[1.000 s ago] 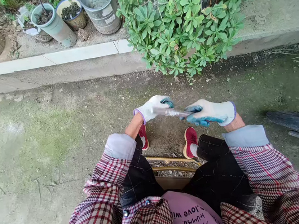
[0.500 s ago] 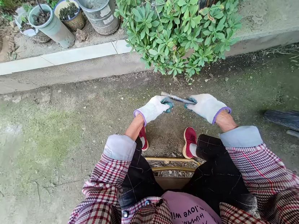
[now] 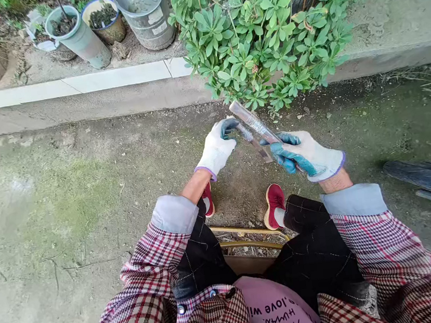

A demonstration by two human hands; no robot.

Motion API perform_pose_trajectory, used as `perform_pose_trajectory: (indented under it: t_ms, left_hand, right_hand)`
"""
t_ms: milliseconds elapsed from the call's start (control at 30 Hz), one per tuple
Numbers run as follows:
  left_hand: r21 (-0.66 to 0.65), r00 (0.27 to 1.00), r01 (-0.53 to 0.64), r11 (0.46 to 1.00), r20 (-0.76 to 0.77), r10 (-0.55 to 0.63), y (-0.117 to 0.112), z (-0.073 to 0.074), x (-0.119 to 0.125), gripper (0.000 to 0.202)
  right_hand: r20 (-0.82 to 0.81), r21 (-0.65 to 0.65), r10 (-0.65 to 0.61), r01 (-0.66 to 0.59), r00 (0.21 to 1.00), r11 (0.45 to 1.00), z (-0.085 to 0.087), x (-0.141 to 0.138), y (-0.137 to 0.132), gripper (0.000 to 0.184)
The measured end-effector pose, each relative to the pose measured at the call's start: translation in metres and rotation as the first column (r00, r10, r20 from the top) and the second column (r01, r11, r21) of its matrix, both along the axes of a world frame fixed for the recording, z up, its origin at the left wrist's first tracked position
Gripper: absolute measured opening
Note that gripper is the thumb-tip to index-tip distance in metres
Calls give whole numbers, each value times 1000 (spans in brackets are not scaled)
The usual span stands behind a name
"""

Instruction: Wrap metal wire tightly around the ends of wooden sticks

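Both my hands wear white gloves with blue-green coated palms and purple cuffs. My right hand (image 3: pixel 297 154) is closed around the lower end of a greyish-brown stick-shaped piece (image 3: pixel 249 118), pale at its far tip and wrapped with something shiny midway. My left hand (image 3: pixel 219 142) has its fingers curled at the upper end of a second, thinner stick-shaped piece (image 3: pixel 254 143). That one slants down to a flat brownish end near my right fingers. The two pieces run nearly side by side; I cannot tell whether they are joined or what kind of tool they are.
A leafy green shrub (image 3: pixel 264 45) hangs over a low ledge (image 3: pixel 111 80) ahead. On the ledge stand a metal bucket (image 3: pixel 152 28), a pale planter (image 3: pixel 87 46) and a smaller pot (image 3: pixel 111 30). A black wheel (image 3: pixel 421 173) lies right. A yellowish frame (image 3: pixel 247 228) is below me.
The stick-shaped piece has swung up into a steeper slant in my right hand, which has turned and shows its palm side. A second piece has come into sight. My left hand has risen slightly.
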State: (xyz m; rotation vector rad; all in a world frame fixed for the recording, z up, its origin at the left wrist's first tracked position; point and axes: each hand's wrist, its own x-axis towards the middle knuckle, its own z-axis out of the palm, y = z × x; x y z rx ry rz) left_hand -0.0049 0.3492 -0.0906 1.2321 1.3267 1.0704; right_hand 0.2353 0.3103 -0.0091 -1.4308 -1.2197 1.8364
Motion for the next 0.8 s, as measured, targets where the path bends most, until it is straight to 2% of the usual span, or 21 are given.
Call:
perform_pose_trajectory:
  t_ms: [67, 133, 233, 300, 367, 400, 467, 533, 633, 733, 800]
  left_hand:
    - [10, 994, -89, 996, -56, 90, 1, -7, -1, 66]
    - [-31, 997, -78, 996, 4, 78, 2, -10, 2, 75]
    - [-121, 975, 129, 984, 194, -104, -3, -11, 15, 94]
    - [-174, 935, 291, 941, 261, -240, -11, -9, 25, 97]
    - [-208, 912, 397, 894, 198, -359, -22, -5, 33, 82]
    - [-244, 891, 454, 857, 145, -430, -26, -3, 36, 65]
    - [-299, 864, 495, 816, 74, -498, -33, 3, 38, 36]
    - [-310, 885, 454, 835, 52, -462, -35, 9, 39, 27]
    - [-306, 950, 309, 901, 150, -275, -32, 17, 40, 30]
    - [-319, 955, 167, 933, 288, -73, -27, 24, 38, 32]
    - [-294, 948, 79, 952, 319, 20, -26, 28, 35, 38]
  right_hand:
    - [-42, 3, -16, 16, 999, 1000, 1, 0, -1, 63]
    - [-93, 19, -37, 39, 995, 999, 2, 1, -2, 57]
    - [-142, 42, -34, 41, 989, 998, 2, 2, -4, 49]
    - [-170, 57, -31, 41, 985, 998, 2, 2, -5, 45]
    - [-216, 68, -38, 53, 976, 996, 3, 3, -7, 45]
    - [-241, 72, -45, 64, 970, 995, 5, 3, -8, 45]
    - [-270, 72, -62, 84, 961, 994, 8, 4, -9, 45]
    - [-280, 71, -73, 97, 957, 993, 10, 5, -11, 43]
    - [-294, 92, -65, 96, 954, 991, 13, 7, -14, 41]
    - [-307, 128, -38, 81, 951, 989, 13, 8, -16, 40]
    - [-334, 132, -15, 63, 942, 989, 12, 8, -16, 40]
